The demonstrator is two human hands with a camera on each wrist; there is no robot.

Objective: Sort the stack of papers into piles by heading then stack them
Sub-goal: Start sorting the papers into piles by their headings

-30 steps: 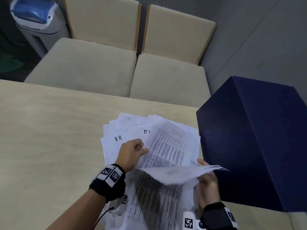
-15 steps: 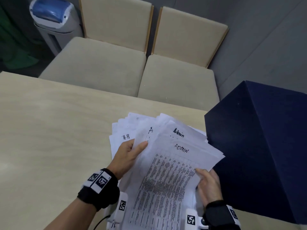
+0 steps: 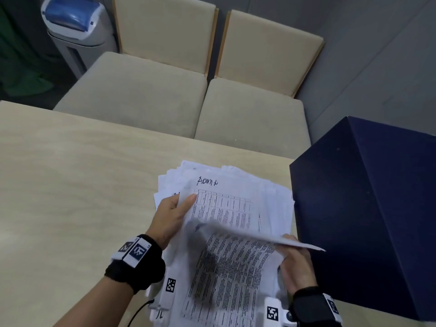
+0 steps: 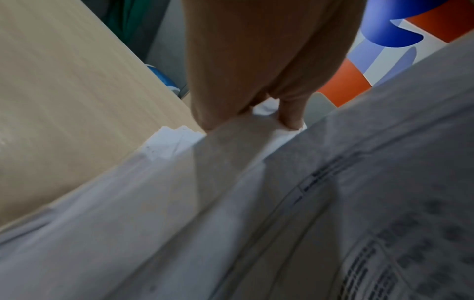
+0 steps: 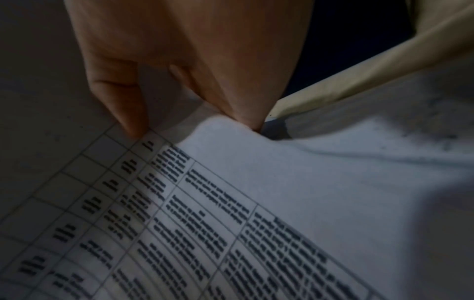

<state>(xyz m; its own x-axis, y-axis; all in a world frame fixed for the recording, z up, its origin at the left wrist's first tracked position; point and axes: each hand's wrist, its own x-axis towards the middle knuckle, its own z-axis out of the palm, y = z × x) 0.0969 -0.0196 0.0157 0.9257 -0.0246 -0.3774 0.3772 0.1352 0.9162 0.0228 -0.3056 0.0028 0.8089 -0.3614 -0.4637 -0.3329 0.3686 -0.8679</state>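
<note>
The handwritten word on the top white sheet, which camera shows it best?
The head view: the handwritten word on the top white sheet sits uncovered there, seemingly "Admin". The left wrist view shows blurred paper edges; the right wrist view shows only printed table text.

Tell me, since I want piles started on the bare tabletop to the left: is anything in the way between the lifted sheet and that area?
Nothing visible blocks it. The right hand pinches the lifted sheet above the stack of papers; the left hand holding that stack lies on the path. The table left of it shows bare wood. The dark blue box stands on the opposite side.
</note>
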